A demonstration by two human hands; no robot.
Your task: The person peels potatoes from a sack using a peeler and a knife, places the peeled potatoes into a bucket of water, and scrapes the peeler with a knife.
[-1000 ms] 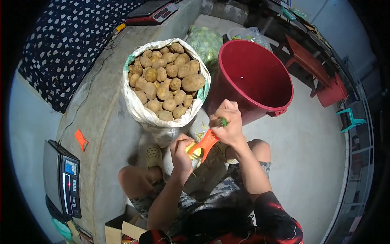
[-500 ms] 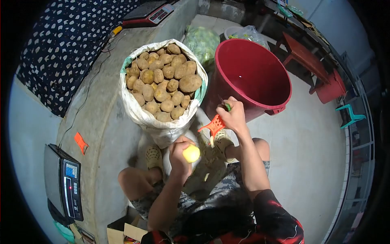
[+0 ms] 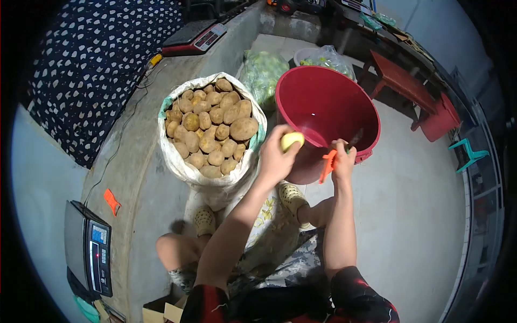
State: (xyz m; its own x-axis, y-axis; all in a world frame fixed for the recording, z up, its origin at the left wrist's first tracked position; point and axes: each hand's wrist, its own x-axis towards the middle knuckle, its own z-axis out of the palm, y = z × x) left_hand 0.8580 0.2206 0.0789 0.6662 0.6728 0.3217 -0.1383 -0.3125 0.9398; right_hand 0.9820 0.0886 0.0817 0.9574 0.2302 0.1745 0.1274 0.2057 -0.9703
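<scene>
My left hand [image 3: 274,159] is closed around a peeled yellow potato [image 3: 292,140], held up at the near rim of the large red bucket [image 3: 329,72]. In my right hand [image 3: 343,161] is an orange peeler [image 3: 327,166], its end angled down and left. A dark blade with a bit of green handle also shows at that hand, blurred against the bucket. Left of both hands stands a white sack [image 3: 177,161] full of unpeeled brown potatoes [image 3: 210,126]. Peelings [image 3: 264,215] lie on the floor between my feet.
A second orange peeler [image 3: 112,202] lies on the concrete ledge by a digital scale [image 3: 98,253]. Another red scale [image 3: 196,42] sits farther back. Behind the bucket are a bag of green vegetables [image 3: 264,75] and a reddish bench [image 3: 398,81]. A cardboard box [image 3: 156,313] is near my left leg.
My left hand has carried the peeled potato up and right to the bucket's rim. My right hand has moved right and slightly down with the peeler. The view has shifted a little.
</scene>
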